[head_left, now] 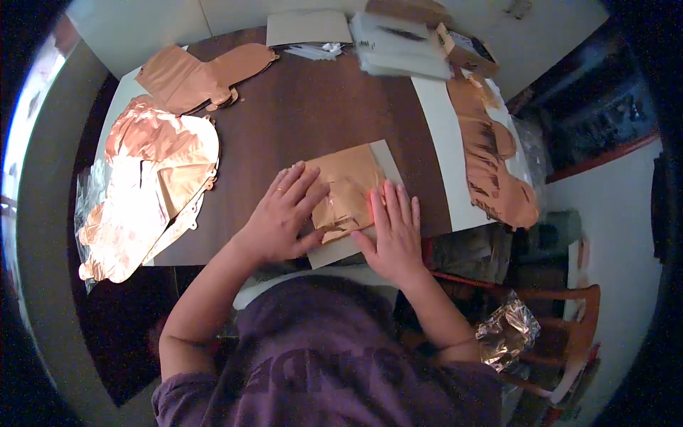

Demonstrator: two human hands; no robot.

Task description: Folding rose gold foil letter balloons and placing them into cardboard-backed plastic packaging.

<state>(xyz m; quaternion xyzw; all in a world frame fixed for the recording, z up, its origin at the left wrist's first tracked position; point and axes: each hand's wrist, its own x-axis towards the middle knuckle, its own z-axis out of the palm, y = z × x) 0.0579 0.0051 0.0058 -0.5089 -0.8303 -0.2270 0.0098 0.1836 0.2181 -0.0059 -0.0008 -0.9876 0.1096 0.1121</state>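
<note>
In front of me on the brown tabletop lies a folded sheet of shiny copper-coloured foil (348, 167), which looks like a deflated foil balloon. It rests on a pale rectangular card (390, 165) that shows along its right and lower edges. My left hand (288, 213) presses the foil's left side, fingers spread and pointing away from me. On the right side, my right hand (393, 228) lies flat with its fingers over the foil's edge and the card. Small creases and dark gaps show in the foil between my hands.
Flat copper foil pieces lie in piles at the far left (210, 75), near left (181, 160) and right (484, 142). Along the back are a grey card (309, 28), clear plastic packets (398, 46) and a small open box (466, 50). Crumpled foil (509, 331) sits on a wooden chair (587, 306).
</note>
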